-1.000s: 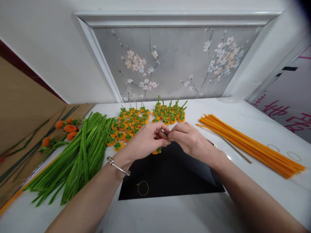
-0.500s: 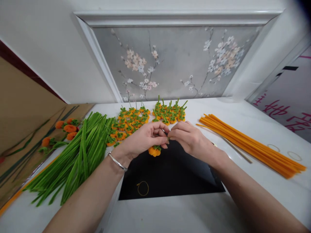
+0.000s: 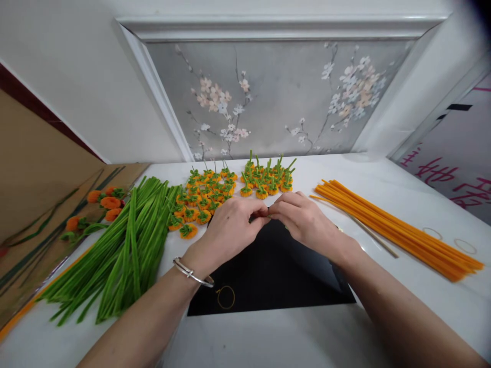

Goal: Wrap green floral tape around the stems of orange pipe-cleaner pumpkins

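Observation:
Both hands meet above a black mat (image 3: 268, 276). My left hand (image 3: 236, 225) is closed, back upward, thumb and fingertips pinched together; the pumpkin-like orange pipe-cleaner ornament it held a moment ago is hidden behind it. My right hand (image 3: 303, 220) is closed too, its fingertips pressed against the left ones. A tiny greenish bit, likely the ornament's stem, shows between them. Just beyond the hands stand similar orange ornaments with green tops, one group on the left (image 3: 188, 231) and another with upright green stems (image 3: 261, 192) in the middle.
Green pipe cleaners (image 3: 130, 250) lie piled on the left; a bundle of orange pipe cleaners (image 3: 399, 230) is on the right, a thin stick (image 3: 378, 239) beside it. A yellow wire loop (image 3: 226, 297) rests on the mat. Orange flowers (image 3: 110, 203) lie on brown paper.
My left hand has turned over, its back now upward and the bracelet shifted. The orange ornament that hung below it is now out of sight. My right hand has barely moved.

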A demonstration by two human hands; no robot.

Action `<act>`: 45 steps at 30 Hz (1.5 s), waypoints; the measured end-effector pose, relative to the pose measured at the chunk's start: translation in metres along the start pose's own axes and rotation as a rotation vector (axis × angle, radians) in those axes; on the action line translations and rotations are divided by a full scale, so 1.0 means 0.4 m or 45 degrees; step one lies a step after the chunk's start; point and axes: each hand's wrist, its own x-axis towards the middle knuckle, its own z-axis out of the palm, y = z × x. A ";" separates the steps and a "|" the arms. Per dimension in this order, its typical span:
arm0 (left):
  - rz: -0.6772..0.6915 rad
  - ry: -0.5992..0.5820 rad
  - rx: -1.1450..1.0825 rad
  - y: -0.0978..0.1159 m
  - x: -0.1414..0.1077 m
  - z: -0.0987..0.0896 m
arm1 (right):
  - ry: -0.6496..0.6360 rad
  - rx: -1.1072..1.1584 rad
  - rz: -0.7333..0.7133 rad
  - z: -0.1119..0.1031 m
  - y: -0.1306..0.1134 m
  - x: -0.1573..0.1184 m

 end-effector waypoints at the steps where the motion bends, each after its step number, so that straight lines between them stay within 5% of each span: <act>1: 0.010 0.002 0.004 0.000 0.001 0.000 | 0.017 0.009 0.009 0.000 0.000 0.000; 11: 0.005 -0.048 -0.266 -0.017 0.011 -0.006 | 0.102 0.102 0.016 0.001 0.005 -0.001; 26: -0.064 -0.376 -0.573 -0.020 0.021 -0.035 | 0.114 -0.053 -0.015 -0.002 0.004 0.000; 35: -0.041 -0.110 -0.348 -0.008 0.005 -0.024 | 0.066 -0.096 -0.010 -0.008 -0.004 0.004; 45: -0.058 -0.228 -0.491 -0.014 0.014 -0.032 | 0.049 0.028 -0.033 -0.013 -0.006 0.005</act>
